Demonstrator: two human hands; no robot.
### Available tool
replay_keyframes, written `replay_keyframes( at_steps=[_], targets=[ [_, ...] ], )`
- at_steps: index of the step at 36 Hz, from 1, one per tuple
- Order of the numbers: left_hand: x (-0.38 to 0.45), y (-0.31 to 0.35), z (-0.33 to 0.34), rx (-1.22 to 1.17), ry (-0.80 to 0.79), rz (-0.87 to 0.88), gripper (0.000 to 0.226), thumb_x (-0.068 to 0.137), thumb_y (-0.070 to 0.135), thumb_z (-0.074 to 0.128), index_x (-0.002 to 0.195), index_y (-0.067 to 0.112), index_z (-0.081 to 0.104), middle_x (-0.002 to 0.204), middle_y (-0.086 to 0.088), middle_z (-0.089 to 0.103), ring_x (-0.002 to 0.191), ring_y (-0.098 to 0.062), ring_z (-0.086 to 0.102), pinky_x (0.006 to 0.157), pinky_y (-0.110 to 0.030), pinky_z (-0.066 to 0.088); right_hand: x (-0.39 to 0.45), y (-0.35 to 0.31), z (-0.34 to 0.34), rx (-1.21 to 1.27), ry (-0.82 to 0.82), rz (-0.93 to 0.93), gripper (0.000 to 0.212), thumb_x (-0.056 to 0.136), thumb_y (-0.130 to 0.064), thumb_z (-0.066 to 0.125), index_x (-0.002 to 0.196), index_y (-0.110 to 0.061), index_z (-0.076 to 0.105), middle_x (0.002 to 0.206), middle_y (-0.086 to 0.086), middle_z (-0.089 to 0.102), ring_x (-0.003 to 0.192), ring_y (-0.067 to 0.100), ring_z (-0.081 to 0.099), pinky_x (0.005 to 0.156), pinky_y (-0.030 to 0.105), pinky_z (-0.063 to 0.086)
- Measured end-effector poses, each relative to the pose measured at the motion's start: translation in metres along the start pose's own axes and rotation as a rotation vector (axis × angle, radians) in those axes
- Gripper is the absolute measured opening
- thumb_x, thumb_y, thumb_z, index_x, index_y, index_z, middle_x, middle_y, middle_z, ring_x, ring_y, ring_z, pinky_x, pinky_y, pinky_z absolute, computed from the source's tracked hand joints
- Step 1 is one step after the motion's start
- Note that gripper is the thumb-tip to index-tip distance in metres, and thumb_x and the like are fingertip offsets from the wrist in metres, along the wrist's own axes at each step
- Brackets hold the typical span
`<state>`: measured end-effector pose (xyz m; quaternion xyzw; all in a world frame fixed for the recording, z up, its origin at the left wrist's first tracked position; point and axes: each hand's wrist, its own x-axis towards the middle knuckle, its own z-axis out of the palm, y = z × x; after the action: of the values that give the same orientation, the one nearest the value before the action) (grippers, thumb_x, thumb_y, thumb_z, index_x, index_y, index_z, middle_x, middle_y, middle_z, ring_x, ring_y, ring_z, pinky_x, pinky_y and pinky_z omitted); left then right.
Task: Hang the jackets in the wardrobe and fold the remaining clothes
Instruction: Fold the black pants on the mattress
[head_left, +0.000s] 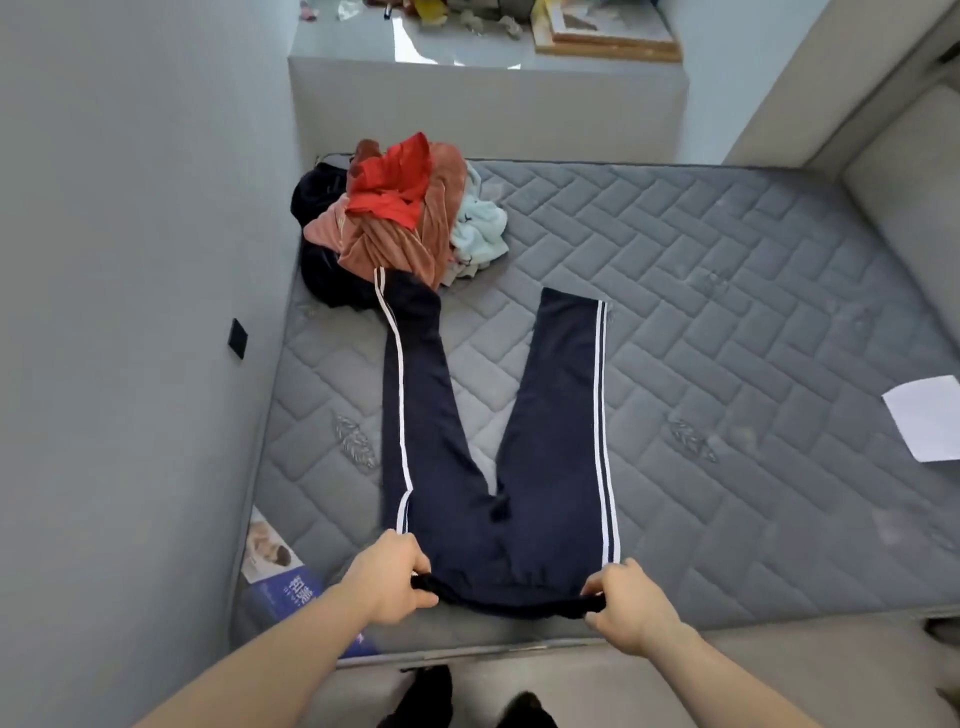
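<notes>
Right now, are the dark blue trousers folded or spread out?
Spread out. The trousers lie flat on the mattress, legs apart in a V, while the left hand and right hand grip the waistband.

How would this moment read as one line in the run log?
step: fold trousers | left hand: grips waistband | right hand: grips waistband | navy trousers: flat on mattress, legs apart | clothes pile: unfolded

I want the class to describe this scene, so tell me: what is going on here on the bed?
A person is laying navy track pants flat on a grey mattress, legs spread apart. The left hand and the right hand each grip one end of the waistband. The left leg's cuff reaches a pile of unfolded clothes at the far corner. A white sheet of paper lies at the right.
</notes>
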<state>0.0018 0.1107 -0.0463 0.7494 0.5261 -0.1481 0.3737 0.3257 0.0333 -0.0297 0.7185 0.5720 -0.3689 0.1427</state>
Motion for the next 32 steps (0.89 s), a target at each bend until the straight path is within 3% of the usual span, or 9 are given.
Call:
replay_keyframes(
  at_steps=[3,7,13,16,20,23,27,30,32],
  targets=[
    [0.003,-0.006,0.041,-0.034,-0.009,-0.086,0.023,0.085,0.045,0.072,0.098,0.026,0.071,0.106,0.012,0.063,0.100,-0.015,0.062,0.083,-0.032,0.051,0.008,0.013,0.034,-0.045,-0.038,-0.004,0.033,0.084,-0.031,0.059,0.115,-0.033,0.069,0.114,-0.006,0.059,0.105,0.014,0.047,0.094,0.026,0.048],
    [0.008,-0.010,0.090,-0.060,-0.011,-0.152,0.011,0.095,0.031,0.060,0.104,0.030,0.065,0.112,0.009,0.062,0.107,-0.023,0.062,0.084,-0.033,0.047,0.018,0.028,0.078,-0.070,-0.075,-0.011,0.031,0.087,-0.027,0.057,0.115,-0.032,0.069,0.118,-0.006,0.060,0.115,0.019,0.050,0.090,0.029,0.048],
    [0.016,-0.010,0.158,-0.230,-0.014,-0.247,0.027,0.085,0.007,0.050,0.099,0.028,0.059,0.110,0.006,0.061,0.102,-0.019,0.060,0.087,-0.032,0.044,0.038,0.059,0.138,-0.030,-0.110,0.005,0.039,0.093,-0.021,0.057,0.130,-0.029,0.063,0.126,-0.003,0.053,0.114,0.023,0.060,0.093,0.029,0.046],
    [0.021,-0.008,0.191,-0.368,0.029,-0.332,0.020,0.084,0.017,0.061,0.099,0.029,0.065,0.103,0.010,0.065,0.095,-0.012,0.063,0.084,-0.026,0.047,0.048,0.075,0.167,-0.001,-0.128,0.018,0.044,0.092,-0.016,0.056,0.134,-0.027,0.061,0.129,-0.001,0.051,0.116,0.025,0.059,0.098,0.029,0.046],
    [0.034,-0.008,0.233,-0.580,0.153,-0.495,0.004,0.080,0.038,0.070,0.079,0.034,0.070,0.083,0.017,0.071,0.082,-0.003,0.066,0.077,-0.026,0.051,0.064,0.096,0.203,0.061,-0.144,0.028,0.045,0.092,-0.013,0.057,0.135,-0.024,0.060,0.129,-0.002,0.050,0.115,0.022,0.059,0.099,0.028,0.046],
    [0.043,-0.009,0.262,-0.609,0.311,-0.540,0.015,0.077,0.041,0.080,0.079,0.031,0.069,0.081,0.016,0.069,0.079,-0.003,0.065,0.074,-0.029,0.050,0.075,0.109,0.229,0.143,-0.149,0.051,0.045,0.090,-0.009,0.056,0.133,-0.020,0.062,0.128,-0.003,0.051,0.115,0.018,0.060,0.100,0.022,0.044],
    [0.053,-0.007,0.291,-0.573,0.501,-0.584,0.051,0.072,0.011,0.081,0.108,0.024,0.048,0.115,0.007,0.040,0.077,-0.012,0.051,0.077,-0.034,0.040,0.085,0.118,0.255,0.293,-0.099,0.100,0.042,0.084,-0.003,0.053,0.121,-0.017,0.068,0.118,-0.004,0.056,0.102,0.012,0.059,0.085,0.012,0.037],
    [0.063,0.001,0.301,-0.697,0.610,-0.735,0.082,0.067,0.005,0.079,0.135,0.016,0.035,0.139,-0.006,0.028,0.095,-0.026,0.046,0.086,-0.037,0.043,0.089,0.120,0.265,0.416,-0.046,0.131,0.038,0.081,-0.002,0.056,0.112,-0.017,0.069,0.109,-0.005,0.056,0.084,0.005,0.052,0.072,0.006,0.035],
    [0.070,0.008,0.300,-0.905,0.623,-0.874,0.092,0.066,0.005,0.080,0.144,0.011,0.031,0.146,-0.013,0.033,0.111,-0.024,0.046,0.096,-0.036,0.043,0.092,0.121,0.267,0.494,-0.003,0.151,0.035,0.079,-0.002,0.059,0.109,-0.019,0.068,0.107,-0.004,0.057,0.082,0.004,0.051,0.070,0.003,0.036]
  ],
)
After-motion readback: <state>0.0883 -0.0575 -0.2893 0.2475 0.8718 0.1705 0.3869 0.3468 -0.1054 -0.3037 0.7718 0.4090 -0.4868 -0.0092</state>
